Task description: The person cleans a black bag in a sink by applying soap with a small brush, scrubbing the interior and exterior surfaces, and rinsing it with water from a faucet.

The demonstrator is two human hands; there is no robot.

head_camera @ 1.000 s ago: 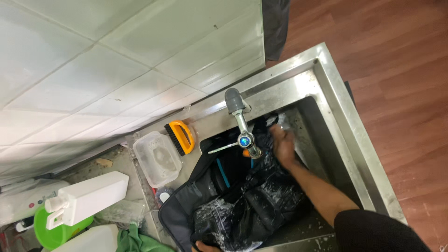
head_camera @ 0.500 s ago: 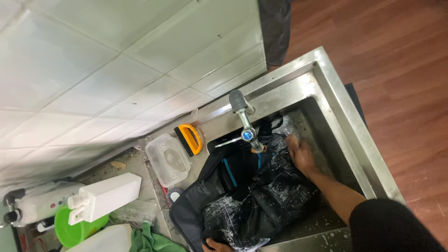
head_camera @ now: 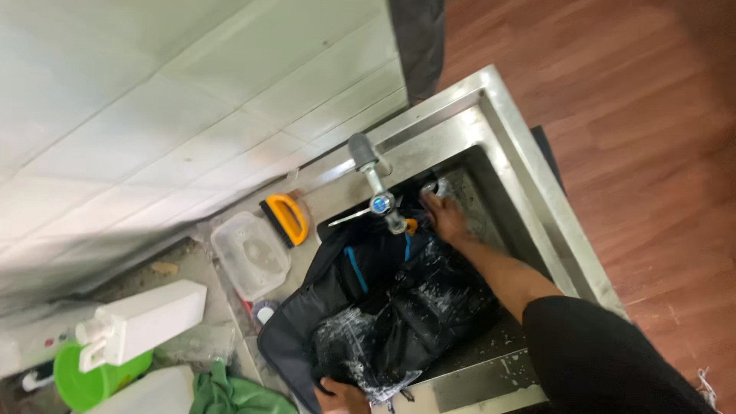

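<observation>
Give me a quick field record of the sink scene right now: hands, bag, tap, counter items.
left hand: grips the near edge of the black bag
right hand: on the bag's far end, beside the tap
black bag: wet, soapy, lying in the steel sink
tap: above the bag; flow cannot be told
counter: orange brush, clear container, white bottle, green cloth
</observation>
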